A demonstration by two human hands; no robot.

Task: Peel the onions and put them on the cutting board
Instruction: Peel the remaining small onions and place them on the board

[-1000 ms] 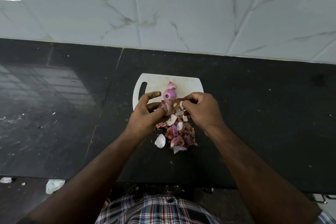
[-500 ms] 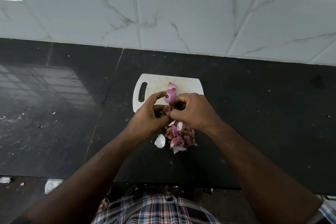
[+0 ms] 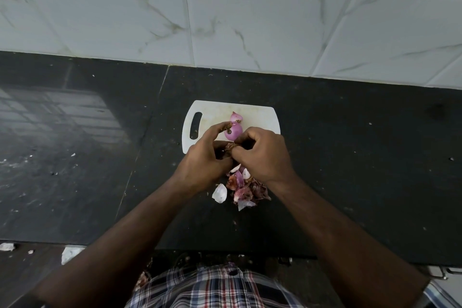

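A white cutting board [image 3: 260, 115] with a handle slot lies on the black counter. Two peeled purple onions rest on it: one [image 3: 236, 116] farther back and one [image 3: 233, 132] just behind my fingers. My left hand [image 3: 205, 160] and my right hand [image 3: 265, 155] meet over the board's near edge. Both grip a small onion with brown skin [image 3: 229, 148], which is mostly hidden between my fingers. A heap of onion peels [image 3: 241, 189] lies on the counter right below my hands.
The black stone counter [image 3: 350, 157] stretches left and right, backed by a white marble-tiled wall [image 3: 250, 15]. Small white scraps [image 3: 71, 254] lie on the floor by the counter's front edge at the left.
My hands have drawn closer together around the onion, lifting slightly toward the board. The peel heap and the peeled onions stay where they were.
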